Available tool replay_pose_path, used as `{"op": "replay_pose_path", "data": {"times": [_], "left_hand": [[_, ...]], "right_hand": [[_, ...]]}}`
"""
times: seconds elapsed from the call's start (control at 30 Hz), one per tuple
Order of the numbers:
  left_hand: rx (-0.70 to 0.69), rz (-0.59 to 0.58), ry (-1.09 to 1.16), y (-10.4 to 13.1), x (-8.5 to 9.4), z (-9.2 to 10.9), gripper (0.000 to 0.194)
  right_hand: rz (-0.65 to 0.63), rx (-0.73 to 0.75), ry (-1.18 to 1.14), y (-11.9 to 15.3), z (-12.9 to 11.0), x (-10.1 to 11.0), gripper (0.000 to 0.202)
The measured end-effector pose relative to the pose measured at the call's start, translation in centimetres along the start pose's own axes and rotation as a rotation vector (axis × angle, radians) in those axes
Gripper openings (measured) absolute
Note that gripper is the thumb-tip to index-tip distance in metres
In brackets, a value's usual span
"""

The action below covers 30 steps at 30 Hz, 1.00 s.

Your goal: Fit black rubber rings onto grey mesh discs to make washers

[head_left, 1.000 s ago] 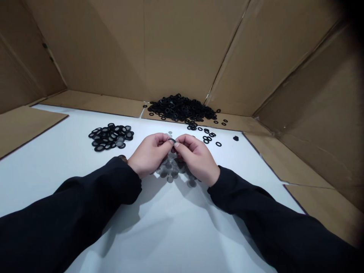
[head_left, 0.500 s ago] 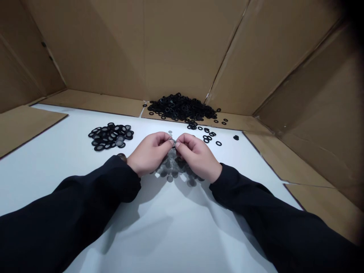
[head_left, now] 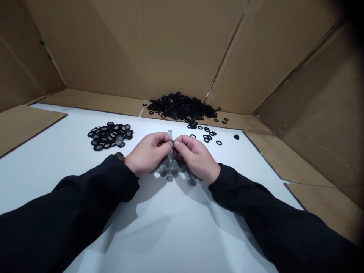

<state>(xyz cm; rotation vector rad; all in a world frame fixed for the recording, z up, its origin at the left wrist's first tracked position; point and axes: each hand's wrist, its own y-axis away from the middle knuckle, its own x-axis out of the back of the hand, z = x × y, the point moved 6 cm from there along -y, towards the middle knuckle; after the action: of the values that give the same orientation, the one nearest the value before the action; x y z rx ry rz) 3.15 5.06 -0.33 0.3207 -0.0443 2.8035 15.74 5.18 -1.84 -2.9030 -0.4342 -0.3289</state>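
While the left hand [head_left: 148, 152] and the right hand [head_left: 197, 156] meet over the white surface [head_left: 182, 227], their thumbs and fingers pinch one small dark piece [head_left: 172, 144] between them; it is mostly hidden, so I cannot tell just what it is. It looks as if the step is fitting a flat grey disc into a black ring; the next move seems to call for a steady hold and a soft push with the thumbs, so the edge sits flat.

There are two hands and one piece held; grey discs [head_left: 170, 178] lie under and near the hands, too many and too covered to count. On the left is one heap of black rings with grey middles [head_left: 110, 136], dozens, it seems; at the back is one big pile of black rings [head_left: 182, 107], far too many to count; about a dozen loose rings [head_left: 218, 143] lie in front of it, toward the right.
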Motion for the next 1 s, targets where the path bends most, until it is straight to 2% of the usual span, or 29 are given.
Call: {"op": "replay_pose_path", "data": {"times": [0.23, 0.47, 0.63, 0.87, 1.0], "left_hand": [[-0.068, 0.083, 0.025, -0.05, 0.01, 0.37, 0.017], [-0.030, -0.037, -0.032, 0.04, -0.45, 0.00, 0.021], [-0.035, 0.013, -0.045, 0.02, -0.06, 0.07, 0.018], [-0.107, 0.109, -0.026, -0.09, 0.12, 0.48, 0.015], [-0.063, 0.038, -0.023, -0.05, -0.16, 0.37, 0.016]], "right_hand": [[0.071, 0.101, 0.129, 0.13, -0.84, 0.26, 0.024], [0.097, 0.080, 0.061, 0.13, -0.38, 0.49, 0.025], [0.032, 0.039, 0.029, 0.02, -0.25, 0.22, 0.023], [0.054, 0.099, 0.126, 0.28, -0.67, 0.08, 0.023], [0.076, 0.087, 0.116, 0.40, -0.52, 0.15, 0.023]]}}
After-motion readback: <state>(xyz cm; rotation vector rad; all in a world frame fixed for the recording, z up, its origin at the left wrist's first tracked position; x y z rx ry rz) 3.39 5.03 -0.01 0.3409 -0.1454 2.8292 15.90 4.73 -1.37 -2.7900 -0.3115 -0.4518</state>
